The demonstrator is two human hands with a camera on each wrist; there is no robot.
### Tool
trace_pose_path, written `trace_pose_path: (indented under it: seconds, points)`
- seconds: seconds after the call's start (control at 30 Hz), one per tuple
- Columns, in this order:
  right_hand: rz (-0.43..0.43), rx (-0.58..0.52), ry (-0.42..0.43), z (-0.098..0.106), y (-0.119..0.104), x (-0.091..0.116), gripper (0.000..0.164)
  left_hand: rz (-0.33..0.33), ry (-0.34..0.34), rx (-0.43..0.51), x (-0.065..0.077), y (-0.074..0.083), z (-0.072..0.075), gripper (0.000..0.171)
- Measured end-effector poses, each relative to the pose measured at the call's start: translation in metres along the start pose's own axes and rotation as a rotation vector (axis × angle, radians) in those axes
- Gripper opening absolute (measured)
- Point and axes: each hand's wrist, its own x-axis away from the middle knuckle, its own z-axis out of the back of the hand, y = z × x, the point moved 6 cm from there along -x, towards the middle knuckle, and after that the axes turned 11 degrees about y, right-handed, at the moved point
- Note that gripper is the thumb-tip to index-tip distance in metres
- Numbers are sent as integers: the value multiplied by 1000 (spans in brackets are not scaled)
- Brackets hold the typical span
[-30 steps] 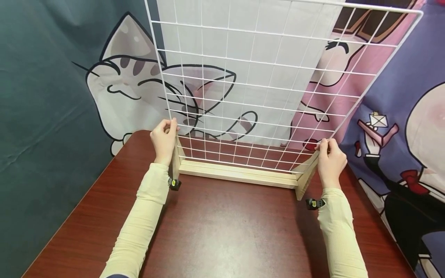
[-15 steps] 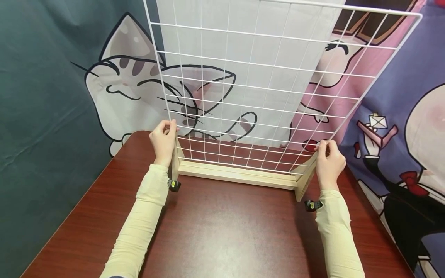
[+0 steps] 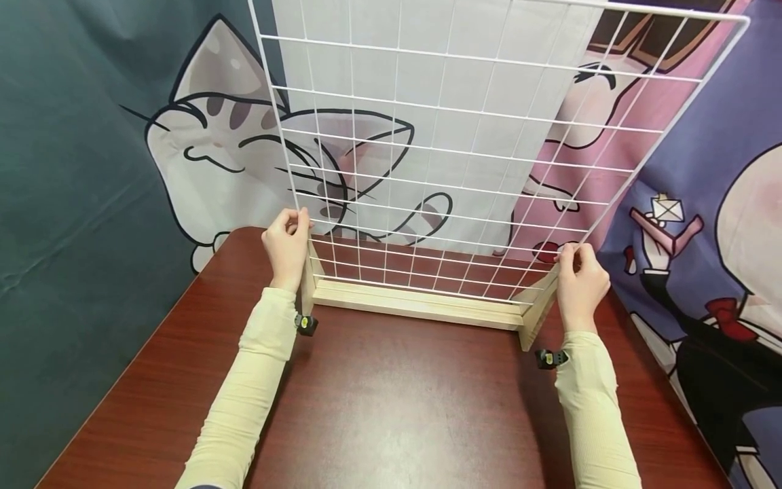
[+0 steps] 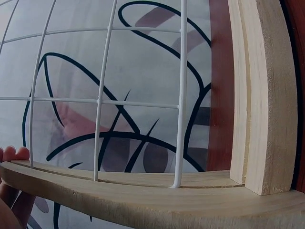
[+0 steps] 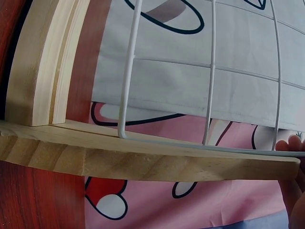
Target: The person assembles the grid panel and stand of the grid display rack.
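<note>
A white wire grid panel (image 3: pixel 436 106) stands upright, leaning back, between two wooden side pieces. My left hand (image 3: pixel 286 248) pinches around the top of the left side piece (image 3: pixel 308 288), where the panel's left edge wire runs. Likewise my right hand (image 3: pixel 582 285) holds the panel's right edge at the top of the right side piece (image 3: pixel 539 316). In the left wrist view the panel's lower corner (image 4: pixel 177 183) sits at the groove in the side piece, apart from the grooved bottom bar (image 4: pixel 279 95). The right wrist view shows fingers (image 5: pixel 295 142) at the end of the wood.
The wooden stand rests on a reddish-brown table (image 3: pixel 391 407). Behind it hangs a cloth backdrop (image 3: pixel 208 156) with cartoon figures, close to the table's far and right edges. Small black cameras (image 3: pixel 307 325) are strapped at both wrists.
</note>
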Motion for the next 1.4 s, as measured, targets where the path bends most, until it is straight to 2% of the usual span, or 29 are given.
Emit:
trace_pose_path:
  seconds: [0.27,0.47,0.7,0.83,0.97,1.4]
  points:
    - [-22,-19,-14,-1,-3,0,24,-8,2,-5,-1,0,1,27]
    - [-27,-24,6,0,-2,-1,23,-13,-15,-42,-3,-1,0,29]
    - [-106,-115,-4,-2,1,-1,34,-28,-34,-173,-8,3,-2,50]
    - [-163,-166,15,-2,2,-1,42,6,-71,-244,-12,7,-4,59]
    - [-210,-159,31,-2,3,-1,49,30,-85,-283,-15,7,-4,62]
    - [-247,-152,43,-1,4,-3,54,43,-57,-280,-16,6,-4,60]
